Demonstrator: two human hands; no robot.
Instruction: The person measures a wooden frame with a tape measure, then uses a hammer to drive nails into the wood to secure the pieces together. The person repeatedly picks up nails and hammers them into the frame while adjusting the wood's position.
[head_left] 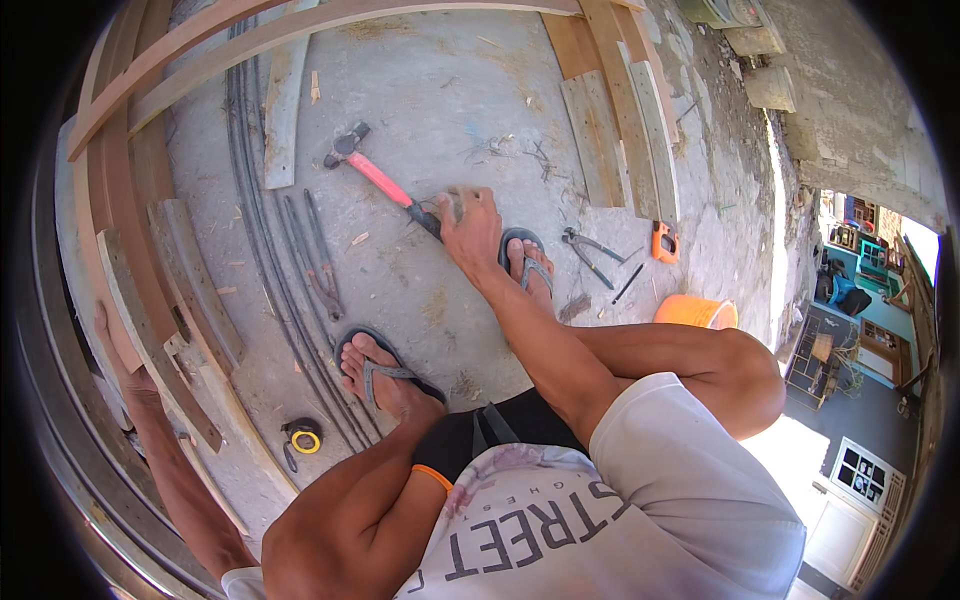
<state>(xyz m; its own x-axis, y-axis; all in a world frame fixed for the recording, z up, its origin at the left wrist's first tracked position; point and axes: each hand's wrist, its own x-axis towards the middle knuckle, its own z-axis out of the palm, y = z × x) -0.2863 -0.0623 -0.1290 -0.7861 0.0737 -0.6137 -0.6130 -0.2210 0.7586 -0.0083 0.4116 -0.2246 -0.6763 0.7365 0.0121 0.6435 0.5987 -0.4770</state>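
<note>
My right hand (472, 232) is closed above the concrete floor, in front of my right foot. A small greyish thing shows between its thumb and fingers, too blurred to name. Against the thumb side of this hand lies the black grip of a hammer (382, 182) with a red handle, its head pointing up and left. At the far left, my left hand (122, 350) grips the edge of a brown wooden board (132, 285), its fingers along the outer side and partly hidden. A shorter plank (155, 335) lies just right of that hand.
Long dark rods (262, 220) and pincers (318, 275) lie left of my feet, a tape measure (302, 437) nearer me. Right are more pincers (590, 255), an orange-handled tool (665, 243), an orange bucket (690, 312) and stacked planks (625, 130). Wooden beams (330, 18) cross the far side.
</note>
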